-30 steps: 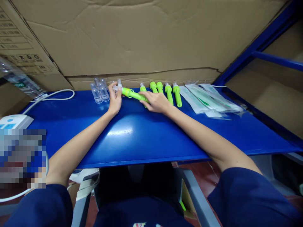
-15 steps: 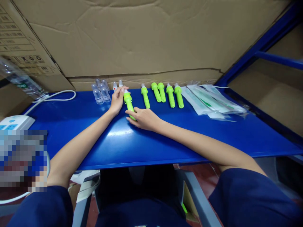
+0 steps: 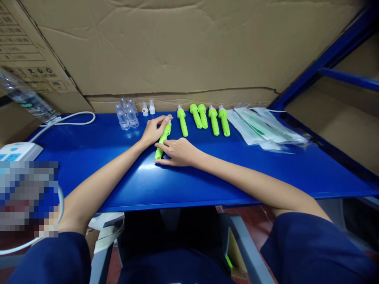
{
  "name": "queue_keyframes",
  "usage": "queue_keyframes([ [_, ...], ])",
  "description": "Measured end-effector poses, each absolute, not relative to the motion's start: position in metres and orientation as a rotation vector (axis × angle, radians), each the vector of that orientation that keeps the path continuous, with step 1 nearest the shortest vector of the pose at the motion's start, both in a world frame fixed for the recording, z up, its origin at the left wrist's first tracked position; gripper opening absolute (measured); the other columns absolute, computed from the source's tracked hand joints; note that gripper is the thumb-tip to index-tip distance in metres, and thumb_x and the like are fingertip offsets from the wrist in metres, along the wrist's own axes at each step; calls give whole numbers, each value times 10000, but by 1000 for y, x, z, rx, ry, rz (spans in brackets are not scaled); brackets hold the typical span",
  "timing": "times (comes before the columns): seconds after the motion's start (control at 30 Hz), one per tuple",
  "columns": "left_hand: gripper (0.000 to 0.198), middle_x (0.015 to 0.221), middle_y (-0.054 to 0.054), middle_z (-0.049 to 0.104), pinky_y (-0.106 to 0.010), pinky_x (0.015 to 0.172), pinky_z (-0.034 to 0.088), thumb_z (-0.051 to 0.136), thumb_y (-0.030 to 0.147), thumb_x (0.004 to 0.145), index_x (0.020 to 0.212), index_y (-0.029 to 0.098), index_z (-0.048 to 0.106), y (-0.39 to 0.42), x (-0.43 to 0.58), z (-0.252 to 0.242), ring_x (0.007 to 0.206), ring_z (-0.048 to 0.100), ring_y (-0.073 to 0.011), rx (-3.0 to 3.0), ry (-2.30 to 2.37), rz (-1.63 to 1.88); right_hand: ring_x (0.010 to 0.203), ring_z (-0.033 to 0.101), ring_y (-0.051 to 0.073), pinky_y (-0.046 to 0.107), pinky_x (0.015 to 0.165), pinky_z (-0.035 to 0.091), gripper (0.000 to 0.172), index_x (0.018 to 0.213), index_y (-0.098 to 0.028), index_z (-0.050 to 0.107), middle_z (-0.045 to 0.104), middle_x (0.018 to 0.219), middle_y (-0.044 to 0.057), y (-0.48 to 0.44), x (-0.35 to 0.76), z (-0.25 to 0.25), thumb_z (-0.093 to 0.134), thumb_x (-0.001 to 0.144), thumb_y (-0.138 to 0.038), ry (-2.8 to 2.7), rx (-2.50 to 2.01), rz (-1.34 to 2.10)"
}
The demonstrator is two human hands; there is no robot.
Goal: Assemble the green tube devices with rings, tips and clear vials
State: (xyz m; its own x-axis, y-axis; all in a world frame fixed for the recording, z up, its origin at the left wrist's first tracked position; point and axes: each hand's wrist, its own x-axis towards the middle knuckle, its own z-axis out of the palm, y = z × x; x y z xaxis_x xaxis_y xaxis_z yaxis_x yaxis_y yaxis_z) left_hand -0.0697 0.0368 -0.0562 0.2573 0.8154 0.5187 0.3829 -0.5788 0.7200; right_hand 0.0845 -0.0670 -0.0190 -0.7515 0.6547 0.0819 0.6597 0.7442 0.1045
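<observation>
A lime-green torch-shaped piece [image 3: 164, 137] with a clear tip is held tilted over the blue table, its tip pointing away and to the right. My left hand [image 3: 154, 131] is closed round its upper end, thumb and fingers at the clear tip. Lower down, my right hand [image 3: 181, 153] pinches the handle end between thumb and fingers. Beyond my left hand stand two small clear-topped white caps [image 3: 145, 109], one bearing a red dot. Several clear plastic tubes [image 3: 124, 115] are grouped to their left. A similar green piece [image 3: 182, 123] lies right of my hands.
More green pieces [image 3: 213, 122] lie in a row farther right, beside flat clear plastic packets [image 3: 251, 128]. On the left are a white power strip [image 3: 22, 152], its cable [image 3: 75, 114] and a plastic bottle [image 3: 29, 98]. A cardboard wall [image 3: 177, 51] backs the blue table [image 3: 225, 165].
The held green piece has come nearer to me and swung, its tip now leaning right instead of left. My left hand has moved right and nearer, uncovering the two white caps.
</observation>
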Motion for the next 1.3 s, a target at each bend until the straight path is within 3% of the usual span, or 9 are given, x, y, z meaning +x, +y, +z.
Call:
queue_keyframes([
  [0.13, 436, 1064, -48, 840, -477, 1131, 475, 498, 522, 1035, 1031, 254, 842, 35, -68, -55, 1054, 777, -304, 2280, 1237, 1161, 966, 751, 276, 324, 594, 156, 633, 1358, -106, 619, 753, 1173, 167, -60, 89, -20, 404, 1075, -630, -2899, -1073, -200],
  [0.33, 384, 1056, -62, 839, -572, 1157, 395, 554, 528, 1008, 1014, 279, 845, 42, -68, -63, 995, 771, -323, 2296, 1274, 1159, 963, 736, 266, 319, 609, 159, 579, 1321, -95, 640, 755, 1192, 162, -52, 94, -20, 430, 1072, -574, -2907, -1083, -209],
  [0.73, 410, 1276, -52, 785, -479, 1152, 354, 417, 372, 1089, 1242, 265, 782, 23, -65, -43, 1214, 718, -289, 2305, 1449, 975, 954, 730, 266, 340, 606, 193, 456, 1305, -98, 633, 750, 1195, 165, -37, 101, -23, 359, 1090, -392, -2849, -1245, -326],
  [1.03, 429, 1183, -80, 812, -471, 1098, 374, 400, 353, 1087, 1064, 230, 811, 23, -64, -43, 1147, 724, -286, 2378, 1537, 883, 1007, 732, 289, 356, 600, 243, 418, 1327, -113, 625, 738, 1240, 155, -29, 108, -20, 347, 1062, -278, -2784, -1412, -355],
  [1.3, 410, 1139, -74, 817, -481, 1096, 367, 420, 349, 1081, 1050, 235, 813, 24, -63, -44, 1139, 712, -278, 2369, 1512, 881, 1003, 741, 306, 353, 612, 287, 427, 1376, -125, 593, 764, 1195, 162, -28, 109, -20, 363, 1038, -249, -2743, -1506, -345],
])
